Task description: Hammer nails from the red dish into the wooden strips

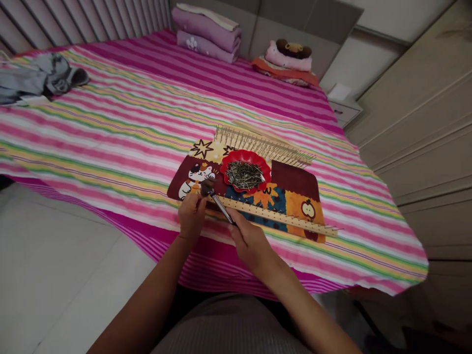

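Note:
My right hand [252,241] is wrapped round the handle of a hammer [221,206], whose dark head is over the left end of a wooden strip [273,215]. Nails stick up in a row along this strip. Close beside the hammer head, my left hand [191,214] is closed at the strip's left end; what its fingertips pinch is too small to make out. Beyond the strip sits a red scalloped bowl [223,169] heaped with loose nails [244,175]. Under them lies a patterned mat [295,182] with a cat and leaf design.
Behind the bowl, more wooden strips [258,142] bristle with upright nails. The mat rests on a bed with a striped sheet [121,128]. Grey clothing [47,76] lies at the far left; folded purple bedding [208,34] and a pink-orange pile [287,64] stand by the headboard.

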A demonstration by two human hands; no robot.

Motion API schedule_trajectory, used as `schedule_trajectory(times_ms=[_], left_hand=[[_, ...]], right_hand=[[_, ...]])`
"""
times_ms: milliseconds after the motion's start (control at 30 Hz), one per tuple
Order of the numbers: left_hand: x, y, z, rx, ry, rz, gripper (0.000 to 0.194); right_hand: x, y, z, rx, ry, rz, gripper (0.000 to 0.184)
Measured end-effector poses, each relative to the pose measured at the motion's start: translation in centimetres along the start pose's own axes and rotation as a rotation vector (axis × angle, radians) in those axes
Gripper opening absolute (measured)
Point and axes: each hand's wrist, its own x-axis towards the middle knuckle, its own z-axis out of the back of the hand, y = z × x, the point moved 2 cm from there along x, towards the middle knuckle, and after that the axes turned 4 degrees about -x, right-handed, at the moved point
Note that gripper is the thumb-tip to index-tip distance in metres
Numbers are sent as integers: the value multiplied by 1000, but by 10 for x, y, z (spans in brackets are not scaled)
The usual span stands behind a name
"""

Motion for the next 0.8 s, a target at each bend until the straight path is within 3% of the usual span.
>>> schedule_trajectory(times_ms=[167, 367, 533, 633, 800], left_hand=[[-1, -2, 0, -27, -4, 8, 11], [0, -1, 0, -13, 12, 85, 11], [1, -3, 1, -32, 34, 121, 13], [3, -1, 3, -39, 41, 134, 15], [5, -5, 8, -1, 72, 109, 21]], right_hand=[[-7, 9, 6, -72, -151, 120, 49], [-7, -6, -2, -98, -41, 81, 47], [-30, -4, 14, -29, -188, 93, 48], [-56, -20, 14, 52, -139, 34, 47], [-103, -76, -1, -15, -93, -70, 45]])
